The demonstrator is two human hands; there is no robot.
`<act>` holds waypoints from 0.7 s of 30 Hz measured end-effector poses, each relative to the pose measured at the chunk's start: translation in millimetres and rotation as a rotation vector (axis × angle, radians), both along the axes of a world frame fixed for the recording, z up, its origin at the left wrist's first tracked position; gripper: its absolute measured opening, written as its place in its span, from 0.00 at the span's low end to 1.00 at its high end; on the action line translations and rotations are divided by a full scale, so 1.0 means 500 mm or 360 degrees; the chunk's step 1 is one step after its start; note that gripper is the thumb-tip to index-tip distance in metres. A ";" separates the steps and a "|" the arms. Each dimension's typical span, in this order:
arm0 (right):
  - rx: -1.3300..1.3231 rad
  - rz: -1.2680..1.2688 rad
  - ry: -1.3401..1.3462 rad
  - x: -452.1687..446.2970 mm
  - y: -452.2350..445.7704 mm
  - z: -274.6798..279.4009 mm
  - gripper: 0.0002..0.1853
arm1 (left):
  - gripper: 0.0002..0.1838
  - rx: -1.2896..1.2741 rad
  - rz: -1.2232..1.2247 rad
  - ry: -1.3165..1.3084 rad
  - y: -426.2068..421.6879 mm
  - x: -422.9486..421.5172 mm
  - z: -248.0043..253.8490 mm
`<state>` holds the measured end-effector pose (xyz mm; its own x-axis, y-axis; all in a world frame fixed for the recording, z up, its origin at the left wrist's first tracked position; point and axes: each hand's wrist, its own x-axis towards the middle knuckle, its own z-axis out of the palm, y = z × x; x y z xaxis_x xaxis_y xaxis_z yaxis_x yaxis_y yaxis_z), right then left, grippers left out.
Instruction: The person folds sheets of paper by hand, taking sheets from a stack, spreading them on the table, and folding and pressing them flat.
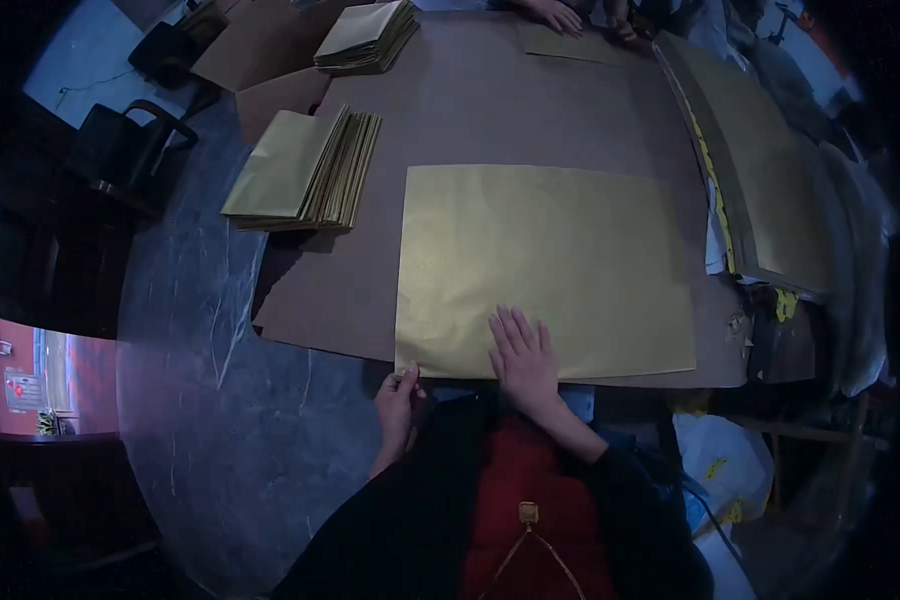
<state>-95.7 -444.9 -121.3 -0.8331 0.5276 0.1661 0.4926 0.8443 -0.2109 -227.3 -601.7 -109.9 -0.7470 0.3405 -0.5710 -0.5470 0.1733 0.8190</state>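
Note:
A large sheet of gold paper lies spread on the brown board-topped table in front of me. My left hand pinches the near left corner of the sheet between thumb and fingers, just past the table's edge. Flat on the sheet near its front edge rests my right hand, fingers stretched out and holding nothing. The paper shows slight creases close to the left corner.
Left of the sheet stands a stack of folded gold paper, with another stack behind it. A pile of large gold sheets lies at the right. Across the table, another person's hand touches gold paper. A chair stands left.

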 end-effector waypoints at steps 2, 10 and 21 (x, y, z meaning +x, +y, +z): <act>-0.0006 -0.0007 0.0018 0.000 0.000 -0.001 0.29 | 0.14 -0.0034 -0.0029 -0.0018 0.002 -0.001 0.012; 0.0005 -0.0116 -0.0072 -0.017 -0.023 0.017 0.28 | 0.14 -0.0028 -0.0092 -0.0038 -0.002 -0.006 -0.012; -0.0151 0.0220 -0.0005 0.017 -0.002 0.028 0.33 | 0.14 0.0173 -0.0064 0.0002 -0.023 -0.026 -0.052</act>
